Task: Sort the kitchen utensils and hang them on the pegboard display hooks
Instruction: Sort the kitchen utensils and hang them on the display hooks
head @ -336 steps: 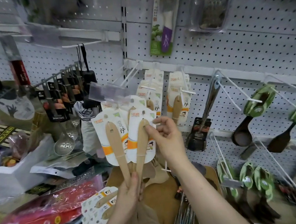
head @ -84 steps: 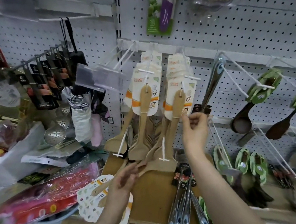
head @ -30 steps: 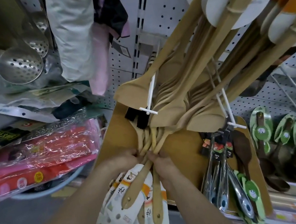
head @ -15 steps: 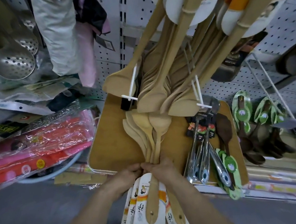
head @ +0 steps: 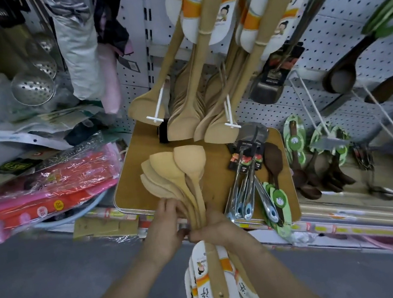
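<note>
Left hand (head: 166, 227) curls round the wooden spoons (head: 187, 162) mid-handle, bowls fanned over the tabletop (head: 131, 185); right hand (head: 215, 227) grips the same bundle, carded ends pointing floorward; step, apparently: gathering one sort; next move likely needs inverting the bundle and threading card holes onto a hook (head: 158, 103).

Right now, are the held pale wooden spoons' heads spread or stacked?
Spread: pale wooden spoons fan over the brown board, handles gripped by left hand and right hand.
</note>
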Demonstrator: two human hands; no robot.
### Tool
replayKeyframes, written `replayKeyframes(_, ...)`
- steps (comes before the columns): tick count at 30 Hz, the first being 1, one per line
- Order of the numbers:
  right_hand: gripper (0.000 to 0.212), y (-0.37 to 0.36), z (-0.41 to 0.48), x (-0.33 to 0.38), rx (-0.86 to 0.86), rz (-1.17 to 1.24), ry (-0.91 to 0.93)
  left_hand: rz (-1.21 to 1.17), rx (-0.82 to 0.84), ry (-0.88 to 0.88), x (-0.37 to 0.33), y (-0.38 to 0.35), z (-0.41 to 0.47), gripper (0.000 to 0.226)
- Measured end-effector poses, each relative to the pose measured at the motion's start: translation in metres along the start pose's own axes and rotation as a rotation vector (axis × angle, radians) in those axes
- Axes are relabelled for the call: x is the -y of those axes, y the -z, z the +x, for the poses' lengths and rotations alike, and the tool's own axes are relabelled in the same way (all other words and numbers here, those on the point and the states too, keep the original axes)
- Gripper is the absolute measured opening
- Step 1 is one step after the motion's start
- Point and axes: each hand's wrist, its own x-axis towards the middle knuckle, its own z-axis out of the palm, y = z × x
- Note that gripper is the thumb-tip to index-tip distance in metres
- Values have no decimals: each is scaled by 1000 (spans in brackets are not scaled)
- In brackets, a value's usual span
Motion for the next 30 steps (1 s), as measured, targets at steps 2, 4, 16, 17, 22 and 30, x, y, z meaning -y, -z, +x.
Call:
replayKeyframes(2, 39, 15, -17, 4, 46, -76, 45, 311, -38, -170, -11, 0, -9, 91)
replayKeyframes(4, 26, 35, -34, 7, 80, -155, 55, 517, -64, -259, -24, 1, -20, 114)
replayKeyframes(16, 56, 65, -123, -10, 241, -1002, 211, 856, 375, -234, -124, -6, -46, 65)
replayKeyframes(17, 56, 65, -128, -9, 247, -1066, 232, 802, 437, -164, -129, -5, -47, 61)
replayKeyframes(22, 42, 67, -152, 6, 199, -1359, 366, 558, 580, 12, -146, 2, -53, 53)
replayKeyframes(30, 33, 68, -163, 42, 96, -1589, 408, 374, 415, 92, -150, 16, -61, 46)
